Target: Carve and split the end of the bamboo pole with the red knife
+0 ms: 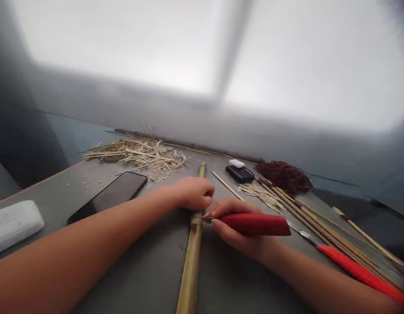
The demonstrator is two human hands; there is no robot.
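Observation:
A bamboo pole (190,266) lies lengthwise on the grey table, running away from me. My left hand (194,193) is closed around it just beyond a ringed joint. In my right hand (233,226) is a knife (254,223) with a red handle, gripped between thumb and fingers. Its short blade touches the pole at the joint, close to my left hand. The far end of the pole shows past my left knuckles. My left fingertips are partly hidden.
Shavings (146,152) are heaped at the back left, near a phone (110,196) and a white case (15,224). At right lie thin bamboo sticks (320,226), a red-handled tool (359,268), flat slivers (262,194), a black object (240,173) and dark reddish-brown fibre (283,176).

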